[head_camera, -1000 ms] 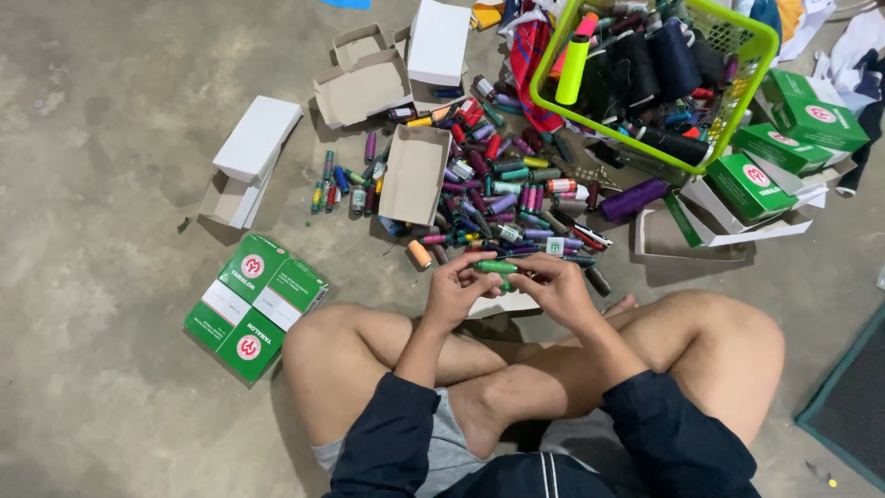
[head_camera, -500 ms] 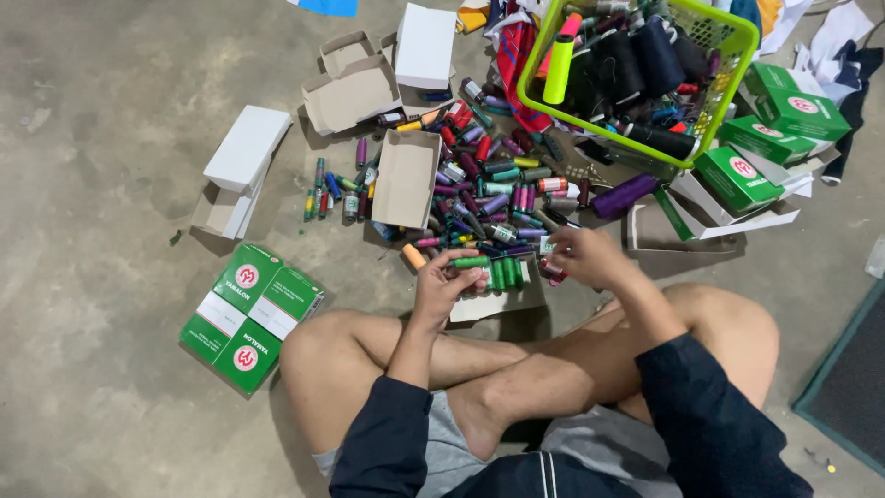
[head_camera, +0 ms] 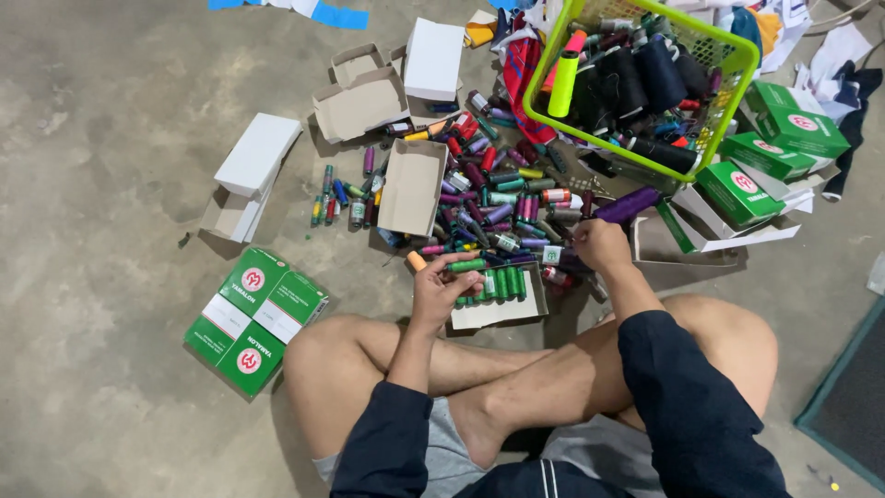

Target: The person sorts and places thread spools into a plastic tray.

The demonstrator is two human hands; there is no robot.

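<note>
Presently pinching a green thread spool in the left hand, level above the shallow open box, lining up with green spools already packed side by side there. Reaching with the right hand into the mixed spool pile, fingers curled, perhaps closed on something, hard to tell. Beyond, a green basket of dark cones, green cartons at left.

A bare grey concrete floor fills the frame, mottled with pale stains and scuffs, evenly lit without hard shadows. At the lower right edge lies the corner of a dark mat with a green border. Blue scraps of paper sit at the top edge
</note>
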